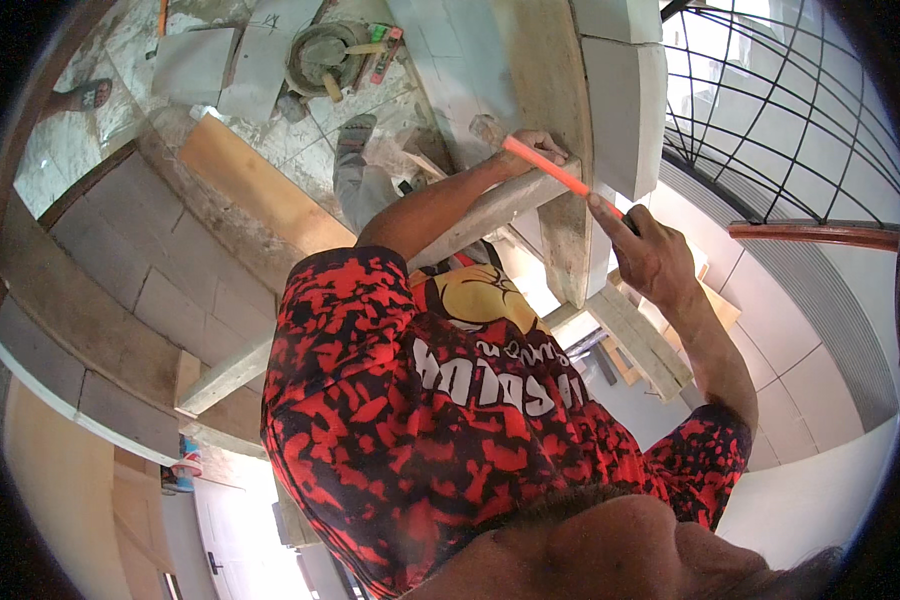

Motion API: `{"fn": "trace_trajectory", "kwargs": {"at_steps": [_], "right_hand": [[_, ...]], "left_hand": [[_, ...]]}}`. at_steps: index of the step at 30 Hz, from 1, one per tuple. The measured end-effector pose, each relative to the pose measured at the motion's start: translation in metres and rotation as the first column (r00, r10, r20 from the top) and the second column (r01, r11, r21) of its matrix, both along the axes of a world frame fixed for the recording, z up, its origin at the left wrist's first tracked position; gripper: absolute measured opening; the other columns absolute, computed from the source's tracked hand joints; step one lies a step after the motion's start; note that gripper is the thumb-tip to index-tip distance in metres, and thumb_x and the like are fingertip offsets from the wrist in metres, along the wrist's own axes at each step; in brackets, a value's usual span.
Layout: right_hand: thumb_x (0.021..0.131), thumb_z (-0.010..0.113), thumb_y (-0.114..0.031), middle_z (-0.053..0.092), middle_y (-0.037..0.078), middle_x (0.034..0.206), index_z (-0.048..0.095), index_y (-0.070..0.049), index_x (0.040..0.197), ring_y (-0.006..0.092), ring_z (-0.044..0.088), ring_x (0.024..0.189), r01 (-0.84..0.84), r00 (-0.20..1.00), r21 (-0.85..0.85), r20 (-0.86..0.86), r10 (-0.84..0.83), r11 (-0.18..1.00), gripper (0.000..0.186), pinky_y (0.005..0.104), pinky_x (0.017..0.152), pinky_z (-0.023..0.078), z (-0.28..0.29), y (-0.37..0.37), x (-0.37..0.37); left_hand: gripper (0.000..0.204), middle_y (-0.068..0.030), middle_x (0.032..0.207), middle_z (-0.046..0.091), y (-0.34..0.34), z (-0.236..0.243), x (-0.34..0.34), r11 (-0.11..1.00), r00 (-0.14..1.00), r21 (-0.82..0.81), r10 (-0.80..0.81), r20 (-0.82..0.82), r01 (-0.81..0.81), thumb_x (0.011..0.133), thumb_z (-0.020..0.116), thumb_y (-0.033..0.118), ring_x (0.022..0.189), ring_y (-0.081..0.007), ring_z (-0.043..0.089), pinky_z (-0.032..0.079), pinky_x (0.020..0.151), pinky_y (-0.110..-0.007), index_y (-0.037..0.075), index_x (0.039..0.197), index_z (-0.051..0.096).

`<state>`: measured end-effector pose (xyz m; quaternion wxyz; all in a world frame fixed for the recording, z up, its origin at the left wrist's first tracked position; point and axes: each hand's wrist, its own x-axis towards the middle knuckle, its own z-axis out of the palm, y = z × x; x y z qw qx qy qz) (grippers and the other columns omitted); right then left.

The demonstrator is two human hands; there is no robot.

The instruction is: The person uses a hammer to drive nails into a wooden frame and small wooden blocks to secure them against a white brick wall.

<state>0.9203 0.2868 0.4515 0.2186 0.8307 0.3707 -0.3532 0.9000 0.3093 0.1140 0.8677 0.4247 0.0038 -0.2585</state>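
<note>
In the head view we hold an orange stick (555,172) against the timber post (570,230): left hand (536,150) closed on its upper end, right hand (650,250) pinching the lower. Its long axis slants down toward the right grip. It is probably a level or rule; next, steady it.

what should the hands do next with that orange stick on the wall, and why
Probably steady it first. The left hand grips the upper end of the orange stick and the right hand pinches the lower end, with the stick slanting across the edge of the grey block wall. Pressing it flat against the blocks before anything else seems wise, since both arms reach out over a drop to the floor below.
</note>
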Motion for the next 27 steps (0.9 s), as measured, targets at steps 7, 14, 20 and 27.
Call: {"fn": "trace_trajectory", "kwargs": {"at_steps": [7,14,20,27], "right_hand": [[0.082,0.049,-0.008,0.053,0.012,0.075,0.032,-0.029,0.135,0.0293,0.061,0.057,0.157,0.986,-0.245,0.096,-0.137,0.957,0.060,0.0400,0.049,0.052,-0.001,-0.013,0.007],[0.087,0.047,-0.012,0.057,0.016,0.081,0.037,-0.024,0.133,0.0324,0.061,0.069,0.497,0.858,0.127,0.070,-0.508,0.858,0.049,0.0411,0.063,0.050,0.025,-0.027,0.009],[0.091,0.046,-0.022,0.057,0.016,0.074,0.043,-0.007,0.127,0.0277,0.059,0.068,0.782,0.590,0.261,-0.017,-0.807,0.566,0.039,0.0373,0.063,0.045,0.005,-0.099,-0.061],[0.091,0.048,-0.032,0.055,0.008,0.067,0.046,-0.003,0.119,0.0183,0.052,0.057,0.916,0.071,0.401,-0.149,-0.986,0.005,0.041,0.0309,0.054,0.041,-0.084,-0.156,-0.236]], "left_hand": [[0.036,-0.0039,0.090,0.063,0.000,0.012,-0.006,1.000,0.999,-0.018,-0.025,-0.027,0.024,0.067,0.075,0.030,0.085,-0.0146,0.056,0.044,0.078,-0.029,0.003,0.088,0.065],[0.074,-0.0122,0.112,0.057,0.028,0.020,-0.009,0.951,0.950,-0.027,-0.309,-0.047,0.308,0.067,0.075,0.038,0.101,-0.0217,0.054,0.041,0.090,-0.033,0.003,0.125,0.046],[0.088,-0.0196,0.119,0.052,0.044,0.054,-0.011,0.911,0.914,0.121,-0.403,0.054,0.394,0.067,0.070,0.052,0.107,-0.0289,0.051,0.040,0.091,-0.036,0.000,0.131,0.040],[0.091,-0.0248,0.118,0.053,-0.017,-0.001,0.000,0.745,0.860,0.532,-0.506,0.060,0.402,0.065,0.057,0.068,0.111,-0.0343,0.051,0.038,0.094,-0.040,-0.003,0.122,0.050]]}}
